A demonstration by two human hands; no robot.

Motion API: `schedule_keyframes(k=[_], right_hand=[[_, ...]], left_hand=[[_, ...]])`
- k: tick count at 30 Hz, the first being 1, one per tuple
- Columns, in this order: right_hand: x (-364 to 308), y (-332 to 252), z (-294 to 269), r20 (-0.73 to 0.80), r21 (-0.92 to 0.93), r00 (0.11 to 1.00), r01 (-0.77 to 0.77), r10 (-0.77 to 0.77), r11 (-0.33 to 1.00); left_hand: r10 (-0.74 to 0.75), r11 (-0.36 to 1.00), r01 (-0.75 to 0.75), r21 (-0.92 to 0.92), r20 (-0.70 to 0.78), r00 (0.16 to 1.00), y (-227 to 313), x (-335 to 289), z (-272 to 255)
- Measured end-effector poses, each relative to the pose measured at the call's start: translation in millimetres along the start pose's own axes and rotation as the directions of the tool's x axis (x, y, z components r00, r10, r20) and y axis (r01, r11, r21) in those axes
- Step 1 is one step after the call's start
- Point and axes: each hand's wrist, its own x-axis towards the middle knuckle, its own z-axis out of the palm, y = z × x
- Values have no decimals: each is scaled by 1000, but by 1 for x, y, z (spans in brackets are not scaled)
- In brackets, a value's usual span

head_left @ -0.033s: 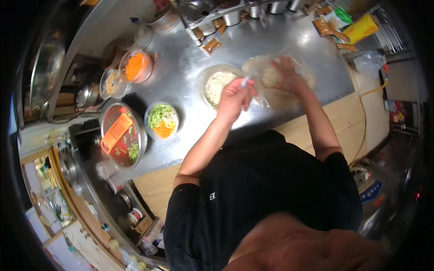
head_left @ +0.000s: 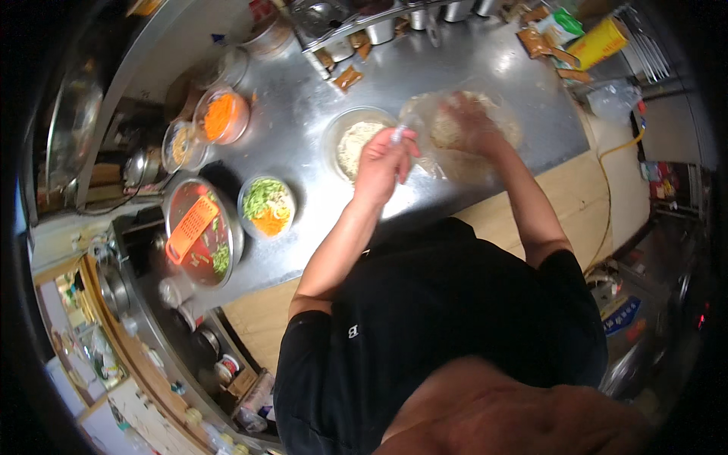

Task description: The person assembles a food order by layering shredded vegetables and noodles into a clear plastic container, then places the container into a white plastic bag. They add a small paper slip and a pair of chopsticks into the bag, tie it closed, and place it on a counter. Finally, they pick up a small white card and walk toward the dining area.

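My left hand (head_left: 385, 161) pinches the gathered edge of a clear plastic bag (head_left: 425, 114). It is above the right side of a clear round bowl (head_left: 331, 130) that holds pale, stringy or crumbly food (head_left: 356, 142). My right hand (head_left: 472, 125) is over the bag's far side, against a pale mass that shows through the film. Its fingers are smeared by motion, and I cannot tell whether it is inside the bag or on top. Left of the bowl stands a clear tub (head_left: 290, 221) of shredded green and orange vegetables and pale pieces.
A metal basin (head_left: 236, 254) holds an orange grater (head_left: 192, 229) and green shreds. Behind it are a tub of orange shreds (head_left: 220, 114) and another tub (head_left: 180, 148). Small packets (head_left: 349, 79) lie by the rack at the back; a yellow package (head_left: 599, 45) is at the far right.
The whole view has shifted slightly. My left hand still pinches the bag, and my right hand stays blurred over the pale mass.
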Motion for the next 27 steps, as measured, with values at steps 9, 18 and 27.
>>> schedule_keyframes(k=[9, 18, 27], right_hand=[[17, 15, -15, 234, 166, 935, -307, 265, 937], [-1, 5, -77, 48, 270, 980, -197, 191, 942], [-6, 14, -51, -213, 367, 946, -153, 244, 917]], left_hand=[[52, 996, -57, -62, -74, 996, 17, 5, -6], [13, 986, -30, -163, -104, 995, 10, 7, -7], [-10, 989, 8, -151, -14, 1000, -6, 2, -8]])
